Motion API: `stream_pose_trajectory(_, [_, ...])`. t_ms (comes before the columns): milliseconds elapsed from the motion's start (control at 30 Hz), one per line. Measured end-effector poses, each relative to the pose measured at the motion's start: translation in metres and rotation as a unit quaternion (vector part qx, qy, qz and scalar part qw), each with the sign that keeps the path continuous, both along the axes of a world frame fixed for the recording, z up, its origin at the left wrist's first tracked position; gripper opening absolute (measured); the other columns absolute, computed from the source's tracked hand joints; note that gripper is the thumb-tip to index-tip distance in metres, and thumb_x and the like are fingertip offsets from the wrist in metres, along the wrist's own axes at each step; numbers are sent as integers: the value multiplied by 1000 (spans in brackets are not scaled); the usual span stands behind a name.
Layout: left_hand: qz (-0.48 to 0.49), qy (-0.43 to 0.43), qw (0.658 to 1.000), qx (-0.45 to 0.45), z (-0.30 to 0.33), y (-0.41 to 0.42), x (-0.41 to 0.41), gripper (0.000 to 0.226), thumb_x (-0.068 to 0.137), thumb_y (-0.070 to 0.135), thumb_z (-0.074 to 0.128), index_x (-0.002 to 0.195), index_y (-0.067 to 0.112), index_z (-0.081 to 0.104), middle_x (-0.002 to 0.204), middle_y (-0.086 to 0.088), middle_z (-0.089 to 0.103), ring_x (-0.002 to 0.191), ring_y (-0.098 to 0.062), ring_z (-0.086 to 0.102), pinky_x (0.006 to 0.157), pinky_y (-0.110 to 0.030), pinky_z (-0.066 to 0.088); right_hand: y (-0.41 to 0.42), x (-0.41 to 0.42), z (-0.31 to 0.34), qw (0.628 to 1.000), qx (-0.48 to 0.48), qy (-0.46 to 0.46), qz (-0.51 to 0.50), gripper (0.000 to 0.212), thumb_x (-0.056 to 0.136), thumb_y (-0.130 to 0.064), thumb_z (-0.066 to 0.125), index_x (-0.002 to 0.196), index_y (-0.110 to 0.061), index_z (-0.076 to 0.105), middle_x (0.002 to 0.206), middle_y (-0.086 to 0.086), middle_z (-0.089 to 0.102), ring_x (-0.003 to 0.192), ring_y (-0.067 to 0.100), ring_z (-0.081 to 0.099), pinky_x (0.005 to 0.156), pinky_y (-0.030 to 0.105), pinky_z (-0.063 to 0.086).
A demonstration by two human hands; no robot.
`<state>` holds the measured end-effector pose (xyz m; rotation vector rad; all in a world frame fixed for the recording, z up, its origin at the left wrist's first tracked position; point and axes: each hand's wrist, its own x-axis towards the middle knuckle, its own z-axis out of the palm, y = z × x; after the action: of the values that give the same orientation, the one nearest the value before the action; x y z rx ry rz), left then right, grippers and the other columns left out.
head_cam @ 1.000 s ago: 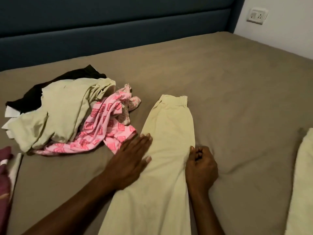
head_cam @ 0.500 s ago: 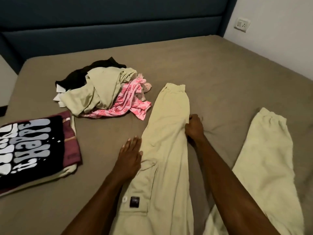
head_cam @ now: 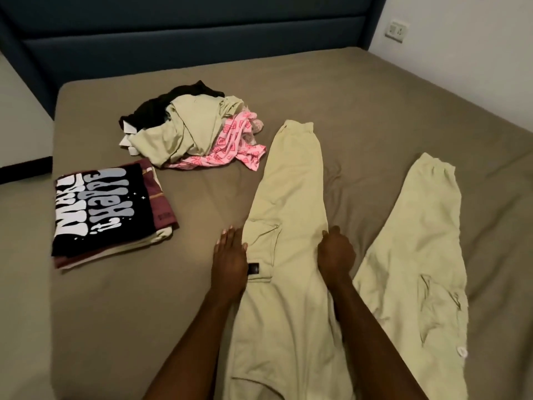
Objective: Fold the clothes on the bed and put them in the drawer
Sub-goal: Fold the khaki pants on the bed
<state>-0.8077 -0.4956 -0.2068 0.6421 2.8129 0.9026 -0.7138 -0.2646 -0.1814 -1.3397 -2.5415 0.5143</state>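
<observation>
Lying on the bed, the pale green cargo trousers spread in two legs, and the left leg runs straight away from the person. The left hand rests flat at its left edge, fingers straight; the right hand pinches its right edge. The other leg lies right, nearer the right hand.

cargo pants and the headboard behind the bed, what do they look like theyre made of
Cargo pants: a matte, pale yellow-green woven cloth, probably cotton; it creases softly and has a stitched flap pocket. Headboard: seems upholstered in matte dark blue fabric, with padded horizontal panels and no shine; the exact cloth cannot be told.
</observation>
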Motion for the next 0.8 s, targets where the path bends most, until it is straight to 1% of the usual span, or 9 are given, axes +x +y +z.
stream_pose_trajectory(67, [3,-8,1000,7,-2,-10,3,56,109,34,28,157,5,32,165,-13,28,156,-27,20,126,-39,11,-7,2,8,1000,-2,-5,2,31,109,-29,43,120,-2,53,111,22,69,100,42,68,75,41,48])
stream_pose_trajectory(167, [9,-32,999,37,5,-29,28,79,102,60,28,159,5,29,166,-12,26,156,-24,17,127,-37,9,-31,18,21,999,21,-25,-19,41,105,-38,47,126,-3,48,117,19,64,103,40,66,80,42,49])
stream_pose_trajectory(233, [-8,-37,997,61,4,-51,63,87,98,70,35,160,10,25,167,-4,23,156,-20,15,127,-36,11,-48,41,19,997,16,-47,-54,42,103,-43,49,121,-5,49,114,16,65,101,37,68,74,40,45])
stream_pose_trajectory(300, [-12,0,999,52,-1,-81,104,81,99,65,39,160,13,26,166,-1,26,154,-18,19,126,-34,15,-67,67,14,994,35,-85,-52,35,105,-39,46,118,-6,49,105,14,69,91,36,71,66,37,39])
stream_pose_trajectory(400, [9,90,996,25,-10,-116,143,61,102,44,39,151,6,44,152,-10,50,143,-23,42,121,-38,27,-78,93,-1,995,73,-73,-12,19,100,-15,46,113,-2,49,76,16,68,61,37,68,53,34,39])
stream_pose_trajectory(500, [0,128,992,5,-9,-118,139,50,103,31,40,142,2,50,142,-16,59,135,-29,52,117,-45,32,-68,103,-1,997,51,-50,5,32,96,-10,46,128,-4,52,84,12,70,73,36,69,58,35,41])
stream_pose_trajectory(600, [6,115,993,16,-7,-119,143,43,103,24,49,138,0,51,141,-21,58,132,-34,54,114,-52,39,-73,118,8,998,11,61,-10,24,98,-17,51,119,-7,56,94,14,69,87,38,67,66,38,46])
stream_pose_trajectory(700, [32,118,990,77,10,-131,153,30,97,22,67,121,8,56,124,-16,65,115,-35,61,92,-48,54,-99,150,17,989,101,99,39,35,97,-26,44,123,-8,58,109,13,62,100,33,58,80,45,51])
stream_pose_trajectory(800, [-9,148,987,53,32,-138,177,33,92,47,69,101,17,59,90,3,61,78,-20,59,59,-35,48,-140,192,21,971,184,120,96,26,97,-20,50,115,-7,63,109,12,60,95,31,54,81,44,47])
